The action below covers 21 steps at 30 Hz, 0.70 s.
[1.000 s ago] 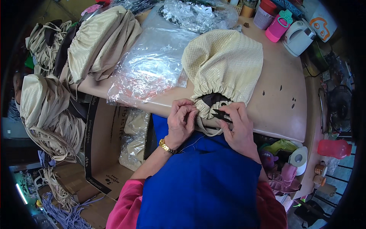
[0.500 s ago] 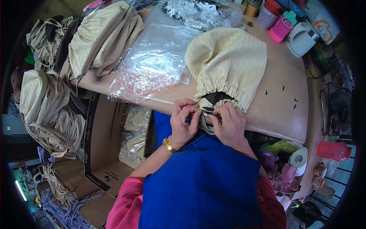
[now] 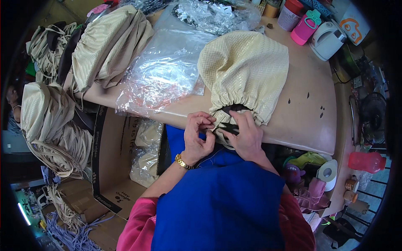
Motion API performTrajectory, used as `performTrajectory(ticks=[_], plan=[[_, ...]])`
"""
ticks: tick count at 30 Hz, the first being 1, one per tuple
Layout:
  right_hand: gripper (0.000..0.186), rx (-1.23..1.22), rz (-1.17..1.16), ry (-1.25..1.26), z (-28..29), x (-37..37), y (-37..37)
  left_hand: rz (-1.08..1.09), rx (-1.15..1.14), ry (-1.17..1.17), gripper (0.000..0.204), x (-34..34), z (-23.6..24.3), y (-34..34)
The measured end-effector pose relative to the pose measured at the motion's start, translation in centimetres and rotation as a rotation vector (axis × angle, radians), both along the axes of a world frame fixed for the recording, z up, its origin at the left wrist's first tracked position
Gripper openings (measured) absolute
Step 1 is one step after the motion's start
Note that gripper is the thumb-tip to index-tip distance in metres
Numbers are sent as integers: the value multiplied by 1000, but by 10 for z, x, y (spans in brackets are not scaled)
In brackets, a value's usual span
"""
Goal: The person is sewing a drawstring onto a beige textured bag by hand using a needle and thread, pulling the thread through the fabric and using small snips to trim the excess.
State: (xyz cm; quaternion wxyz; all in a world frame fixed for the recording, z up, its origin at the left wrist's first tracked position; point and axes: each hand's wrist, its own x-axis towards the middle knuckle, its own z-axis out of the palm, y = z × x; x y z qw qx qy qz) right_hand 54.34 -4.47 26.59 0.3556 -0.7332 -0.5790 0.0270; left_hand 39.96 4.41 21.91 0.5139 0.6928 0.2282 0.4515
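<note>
A cream woven-textured bag (image 3: 245, 69) lies on the padded beige table (image 3: 303, 117), its gathered mouth facing me, dark lining showing. My left hand (image 3: 197, 136) has its fingers curled at the mouth's left edge, pinching the gathered fabric. My right hand (image 3: 247, 138) holds small black snips (image 3: 229, 129) against the same edge, its index finger bent over the opening. Part of a strap hangs beneath the hands, mostly hidden.
More cream bags (image 3: 109, 50) are heaped left, near a person (image 3: 14, 108). Clear plastic bags (image 3: 159, 67) lie mid-table. An open cardboard box (image 3: 106, 150) sits below. An electric kettle (image 3: 327, 42) and pink bottle (image 3: 303, 31) stand back right; a toilet roll (image 3: 328, 173) lies lower right.
My right hand has shifted left along the bag's mouth with the snips, its fingers reaching further over the opening. My left hand stays at the edge. The person at left is more visible.
</note>
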Motion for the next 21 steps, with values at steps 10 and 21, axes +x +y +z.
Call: performTrajectory(ticks=[10, 21], plan=[[23, 245, 98, 20, -11, 4, -2, 58, 192, 115, 19, 0, 8, 2], [15, 177, -36, 411, 0, 15, -2, 71, 398, 312, 27, 15, 41, 1]])
